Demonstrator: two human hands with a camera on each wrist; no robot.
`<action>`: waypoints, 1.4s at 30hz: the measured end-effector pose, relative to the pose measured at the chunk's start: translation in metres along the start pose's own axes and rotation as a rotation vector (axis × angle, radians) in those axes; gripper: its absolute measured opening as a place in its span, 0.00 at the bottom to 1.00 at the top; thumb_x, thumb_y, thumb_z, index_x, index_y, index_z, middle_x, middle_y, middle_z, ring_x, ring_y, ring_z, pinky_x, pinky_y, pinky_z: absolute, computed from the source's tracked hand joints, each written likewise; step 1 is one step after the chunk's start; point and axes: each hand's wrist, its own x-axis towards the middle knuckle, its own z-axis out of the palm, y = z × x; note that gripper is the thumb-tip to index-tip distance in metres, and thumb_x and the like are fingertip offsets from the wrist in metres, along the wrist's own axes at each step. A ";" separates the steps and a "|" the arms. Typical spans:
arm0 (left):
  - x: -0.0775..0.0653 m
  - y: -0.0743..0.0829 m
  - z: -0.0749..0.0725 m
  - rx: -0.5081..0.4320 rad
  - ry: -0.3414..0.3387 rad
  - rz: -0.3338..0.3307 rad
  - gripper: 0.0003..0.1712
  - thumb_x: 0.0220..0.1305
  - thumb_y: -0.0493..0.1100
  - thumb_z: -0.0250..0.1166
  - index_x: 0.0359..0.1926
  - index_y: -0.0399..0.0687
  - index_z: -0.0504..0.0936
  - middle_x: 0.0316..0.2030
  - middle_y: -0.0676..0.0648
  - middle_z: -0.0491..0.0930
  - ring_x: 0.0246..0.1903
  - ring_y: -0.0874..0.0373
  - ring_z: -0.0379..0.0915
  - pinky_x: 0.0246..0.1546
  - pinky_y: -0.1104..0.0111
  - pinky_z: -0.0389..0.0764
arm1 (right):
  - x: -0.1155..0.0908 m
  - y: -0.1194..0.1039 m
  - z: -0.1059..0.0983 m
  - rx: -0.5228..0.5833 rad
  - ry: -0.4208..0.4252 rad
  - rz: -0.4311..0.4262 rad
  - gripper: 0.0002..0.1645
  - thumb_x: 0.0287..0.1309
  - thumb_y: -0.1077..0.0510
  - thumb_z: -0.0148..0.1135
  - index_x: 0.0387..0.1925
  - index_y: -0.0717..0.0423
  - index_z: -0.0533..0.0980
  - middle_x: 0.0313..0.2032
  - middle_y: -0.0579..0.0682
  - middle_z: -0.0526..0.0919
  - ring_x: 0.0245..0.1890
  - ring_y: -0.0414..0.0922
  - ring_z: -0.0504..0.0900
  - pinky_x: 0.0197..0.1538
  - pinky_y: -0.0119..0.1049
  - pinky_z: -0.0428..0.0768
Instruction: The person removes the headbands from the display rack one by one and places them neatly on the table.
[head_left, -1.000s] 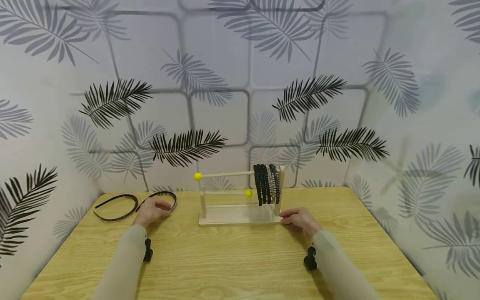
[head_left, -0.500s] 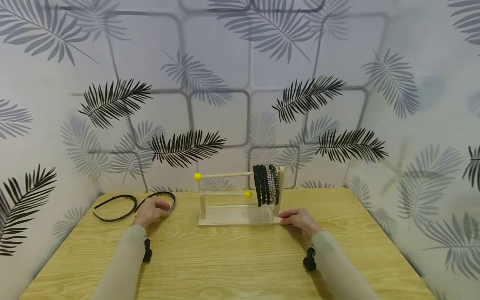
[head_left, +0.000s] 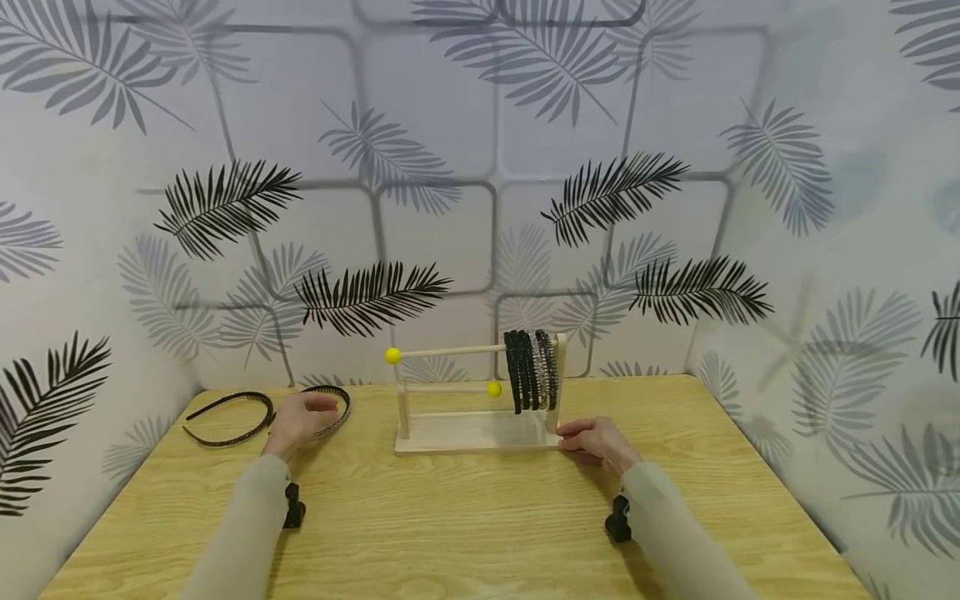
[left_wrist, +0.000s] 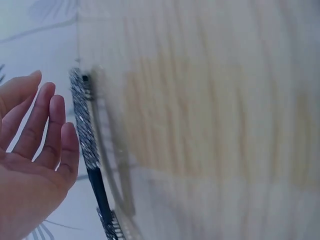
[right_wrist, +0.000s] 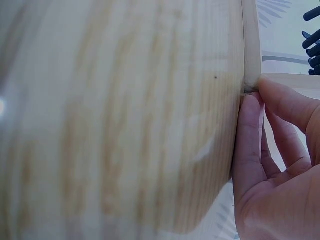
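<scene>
In the head view, my left hand (head_left: 296,421) is over the right-hand one of two headbands lying at the left of the table. The left wrist view shows this black glittery headband (left_wrist: 86,125) with the fingers spread beside it, a gap between. A second dark headband (head_left: 228,419) lies further left. My right hand (head_left: 600,442) pinches the right end of the wooden headband stand (head_left: 472,432), thumb and index finger at its base corner in the right wrist view. Several black and silvery headbands (head_left: 532,371) hang from the stand's upper bar, bunched at its right post.
Yellow balls cap the stand's upper bar (head_left: 442,351) at the left and its lower bar (head_left: 450,388) near the middle. The wood-grain table (head_left: 450,525) runs back to a leaf-patterned wall (head_left: 435,242), with more patterned wall on both sides.
My left fingers have lifted slightly off the near headband, uncovering more of its front end. The right hand keeps its place at the stand's base. The head view has shifted a little.
</scene>
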 end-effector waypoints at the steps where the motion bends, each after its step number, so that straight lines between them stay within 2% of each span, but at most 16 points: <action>1: 0.000 0.001 0.001 -0.010 0.007 0.006 0.18 0.67 0.40 0.63 0.55 0.36 0.80 0.54 0.34 0.79 0.55 0.38 0.74 0.54 0.48 0.76 | 0.000 0.000 0.000 -0.002 0.001 0.002 0.18 0.59 0.67 0.65 0.51 0.63 0.81 0.49 0.57 0.85 0.36 0.39 0.85 0.43 0.36 0.85; 5: 0.002 0.009 0.006 -0.042 0.019 0.034 0.17 0.68 0.41 0.63 0.54 0.36 0.81 0.53 0.35 0.80 0.54 0.40 0.74 0.55 0.49 0.76 | 0.002 -0.001 0.000 -0.004 0.010 0.007 0.17 0.59 0.67 0.65 0.51 0.62 0.82 0.50 0.57 0.84 0.35 0.39 0.85 0.42 0.36 0.85; 10: 0.005 0.013 0.014 -0.091 -0.009 0.060 0.17 0.67 0.38 0.64 0.53 0.32 0.81 0.49 0.36 0.83 0.46 0.48 0.79 0.48 0.55 0.81 | 0.003 -0.002 0.000 0.010 0.017 0.021 0.18 0.59 0.67 0.65 0.52 0.62 0.81 0.47 0.56 0.85 0.35 0.39 0.84 0.42 0.35 0.84; 18: 0.005 0.017 0.020 -0.116 -0.004 0.052 0.17 0.66 0.40 0.65 0.52 0.33 0.82 0.47 0.38 0.84 0.41 0.58 0.80 0.44 0.59 0.82 | 0.000 -0.001 -0.002 0.012 -0.002 0.013 0.20 0.59 0.66 0.65 0.54 0.62 0.80 0.50 0.57 0.84 0.36 0.40 0.85 0.43 0.36 0.85; 24: 0.002 0.026 0.023 -0.141 -0.019 0.059 0.17 0.68 0.41 0.63 0.53 0.35 0.82 0.48 0.38 0.84 0.42 0.55 0.82 0.46 0.57 0.83 | 0.001 -0.002 -0.002 0.002 -0.001 0.013 0.21 0.58 0.62 0.68 0.54 0.60 0.81 0.46 0.53 0.86 0.36 0.39 0.84 0.43 0.36 0.84; 28: -0.001 0.038 0.024 -0.149 -0.063 0.081 0.18 0.71 0.44 0.60 0.55 0.37 0.81 0.50 0.37 0.83 0.44 0.53 0.81 0.50 0.53 0.81 | 0.002 0.000 0.001 0.006 0.005 0.008 0.20 0.58 0.61 0.69 0.53 0.59 0.81 0.44 0.51 0.87 0.35 0.38 0.84 0.42 0.35 0.84; 32: -0.003 0.052 0.026 -0.176 -0.076 0.078 0.18 0.71 0.45 0.61 0.55 0.40 0.81 0.49 0.39 0.83 0.44 0.54 0.80 0.53 0.50 0.79 | 0.003 0.001 0.002 0.013 0.006 -0.005 0.20 0.59 0.62 0.68 0.54 0.61 0.80 0.45 0.52 0.86 0.34 0.37 0.84 0.42 0.35 0.84; 38: -0.006 0.068 0.030 -0.204 -0.097 0.113 0.18 0.71 0.46 0.61 0.55 0.40 0.81 0.48 0.38 0.84 0.44 0.52 0.81 0.48 0.57 0.82 | 0.002 0.000 0.002 -0.001 0.012 -0.002 0.20 0.59 0.64 0.66 0.54 0.61 0.80 0.47 0.55 0.86 0.33 0.38 0.84 0.41 0.35 0.84; 42: -0.005 0.069 0.036 -0.213 -0.111 0.133 0.18 0.71 0.44 0.61 0.55 0.38 0.81 0.47 0.38 0.84 0.43 0.53 0.81 0.46 0.59 0.82 | 0.001 0.000 0.002 0.002 0.014 0.001 0.19 0.59 0.64 0.66 0.53 0.61 0.80 0.46 0.54 0.86 0.33 0.38 0.84 0.40 0.35 0.84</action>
